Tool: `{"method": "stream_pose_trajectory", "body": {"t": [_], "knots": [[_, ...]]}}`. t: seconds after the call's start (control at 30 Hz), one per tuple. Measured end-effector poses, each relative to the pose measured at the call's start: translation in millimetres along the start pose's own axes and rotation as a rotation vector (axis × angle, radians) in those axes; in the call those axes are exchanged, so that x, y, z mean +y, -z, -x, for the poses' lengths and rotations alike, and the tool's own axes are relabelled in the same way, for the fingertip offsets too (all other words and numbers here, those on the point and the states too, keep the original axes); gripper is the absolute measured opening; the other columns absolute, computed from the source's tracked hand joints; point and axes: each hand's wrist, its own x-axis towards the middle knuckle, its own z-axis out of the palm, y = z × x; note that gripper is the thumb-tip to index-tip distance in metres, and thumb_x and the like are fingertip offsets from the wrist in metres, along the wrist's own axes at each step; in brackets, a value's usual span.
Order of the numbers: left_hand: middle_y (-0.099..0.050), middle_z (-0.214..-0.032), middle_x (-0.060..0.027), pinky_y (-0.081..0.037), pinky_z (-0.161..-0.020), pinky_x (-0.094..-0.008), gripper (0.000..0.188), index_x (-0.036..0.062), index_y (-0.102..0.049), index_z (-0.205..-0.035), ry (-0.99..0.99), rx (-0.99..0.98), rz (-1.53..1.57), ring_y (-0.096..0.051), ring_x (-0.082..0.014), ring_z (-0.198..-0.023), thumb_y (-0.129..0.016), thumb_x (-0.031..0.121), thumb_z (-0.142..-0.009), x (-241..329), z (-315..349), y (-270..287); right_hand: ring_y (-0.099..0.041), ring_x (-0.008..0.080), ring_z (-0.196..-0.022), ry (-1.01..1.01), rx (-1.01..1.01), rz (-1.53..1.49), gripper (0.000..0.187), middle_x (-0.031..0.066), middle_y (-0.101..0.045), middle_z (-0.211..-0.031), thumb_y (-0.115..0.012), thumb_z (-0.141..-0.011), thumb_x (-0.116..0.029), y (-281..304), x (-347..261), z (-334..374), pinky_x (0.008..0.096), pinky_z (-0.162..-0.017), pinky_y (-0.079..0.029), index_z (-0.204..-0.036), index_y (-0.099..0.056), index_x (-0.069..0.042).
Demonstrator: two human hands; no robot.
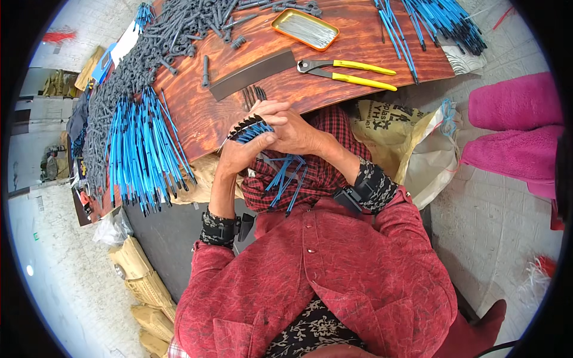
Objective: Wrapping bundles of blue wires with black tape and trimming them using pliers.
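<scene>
Over my lap at the table's near edge, my left hand (240,156) is closed round a bundle of thin blue rods with black tips (253,131). My right hand (298,132) meets it from the right, its fingers closed over the far side of the bundle. Its fingertips are partly hidden against the left hand. Below the hands, more blue rods (286,179) hang over the checked cloth on my lap. Just beyond my fingers, a few short dark rods (253,95) lie on the wooden table (191,110).
Behind the hands sit a dark bar (253,73), yellow-handled pincers (352,71) and a tray of thin metal pins (306,30). Grey plastic parts (128,65) heap along the left, beside a pile of blue rods (143,158). More rods (444,24) lie far right; an open sack (427,155) stands below.
</scene>
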Motion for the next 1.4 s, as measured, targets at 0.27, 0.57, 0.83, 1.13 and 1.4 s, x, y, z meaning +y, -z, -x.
{"method": "stream_pose_trajectory", "body": {"t": [0.27,0.57,0.83,1.13,1.4], "knots": [[-0.071,-0.127,-0.0124,-0.025,-0.122,-0.0526,0.022,0.0045,-0.073,-0.098,-0.079,0.019,-0.043,-0.052,-0.033,-0.136,-0.077,0.02,-0.084,-5.1,4.1,0.4,-0.062,0.0357,-0.108,-0.021,-0.034,-0.056,0.041,0.0141,-0.068,-0.113,-0.074,-0.077,-0.017,-1.1,-3.8,-4.9,0.0443,-0.093,-0.053,-0.117,-0.068,-0.007],[-0.064,-0.137,-0.021,-0.023,-0.121,-0.0571,0.022,0.005,-0.067,-0.097,-0.046,0.015,0.113,-0.043,-0.0404,-0.142,-0.077,0.022,-0.088,-13.2,1.3,8.7,-0.066,0.0355,-0.103,-0.157,0.065,-0.129,0.044,0.0162,-0.069,-0.108,-0.086,-0.077,-0.023,8.9,-19.0,6.9,0.0439,-0.093,-0.053,-0.112,-0.068,-0.003],[-0.067,-0.129,-0.0228,-0.04,-0.114,-0.0522,0.023,0.0009,-0.066,-0.106,0.113,-0.093,0.164,-0.06,-0.0348,-0.126,-0.072,0.018,-0.092,-8.0,-6.5,12.7,-0.072,0.024,-0.09,-0.455,0.306,-0.179,0.017,0.01,-0.075,-0.095,-0.08,-0.084,-0.011,49.6,-34.0,48.8,0.0342,-0.082,-0.056,-0.098,-0.076,-0.004],[-0.073,-0.111,-0.0212,-0.059,-0.091,-0.043,0.018,0.0003,-0.064,-0.109,0.207,-0.019,0.371,-0.071,-0.0291,-0.103,-0.07,0.008,-0.094,-7.1,-2.0,4.1,-0.063,0.036,-0.114,-0.4,0.09,0.097,0.067,0.0205,-0.067,-0.119,-0.072,-0.088,-0.053,20.7,1.3,81.5,0.0433,-0.098,-0.05,-0.129,-0.062,-0.002],[-0.073,-0.093,-0.0145,-0.061,-0.079,-0.0364,0.022,-0.0033,-0.066,-0.112,0.135,0.113,0.397,-0.072,-0.0229,-0.086,-0.07,0.004,-0.092,-6.6,-9.4,0.3,-0.062,0.0257,-0.111,-0.615,-0.199,-0.558,0.09,0.0143,-0.066,-0.117,-0.085,-0.073,-0.062,-1.9,13.9,61.0,0.0384,-0.098,-0.049,-0.132,-0.058,0.001]]}}
